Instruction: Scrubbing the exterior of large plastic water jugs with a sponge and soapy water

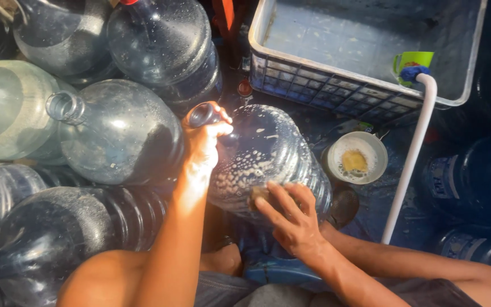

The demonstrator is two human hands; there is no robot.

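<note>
While our left hand (pixel 203 149) grips the neck of the big blue water jug (pixel 268 156) lying tilted between our knees, our right hand (pixel 291 219) presses a sponge (pixel 258 195) on its soapy side, fingers spread. It looks light but slippery, so we'd trust the neck.

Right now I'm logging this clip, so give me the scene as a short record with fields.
left hand: grips the neck of a soapy water jug
right hand: presses a small brown scrubber on the jug's side
jug: lying on its side, covered in suds
nearby: bowl with yellow soap, white pipe, crate
left side: stacked jugs
</note>
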